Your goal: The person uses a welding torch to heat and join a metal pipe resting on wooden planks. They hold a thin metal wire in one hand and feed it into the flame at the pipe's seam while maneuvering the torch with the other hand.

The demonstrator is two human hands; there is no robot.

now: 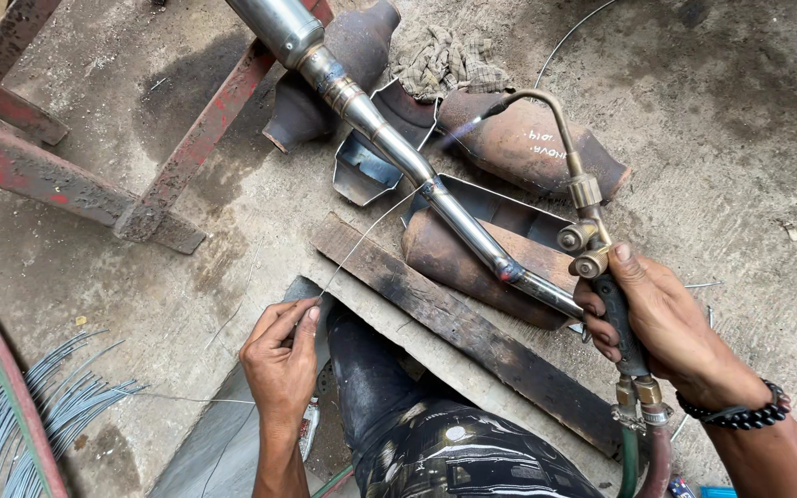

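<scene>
Torch [592,249] gripped in right hand [666,323]; left hand [280,355] pinches filler wire [371,231].

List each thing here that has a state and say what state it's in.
gas torch: lit, small flame at the tip, held in the right hand
filler wire: pinched in the left hand, tip at the pipe joint
exhaust pipe: lying across rusty metal shells
cloth rag: crumpled
wire bundle: loose on the ground
</scene>
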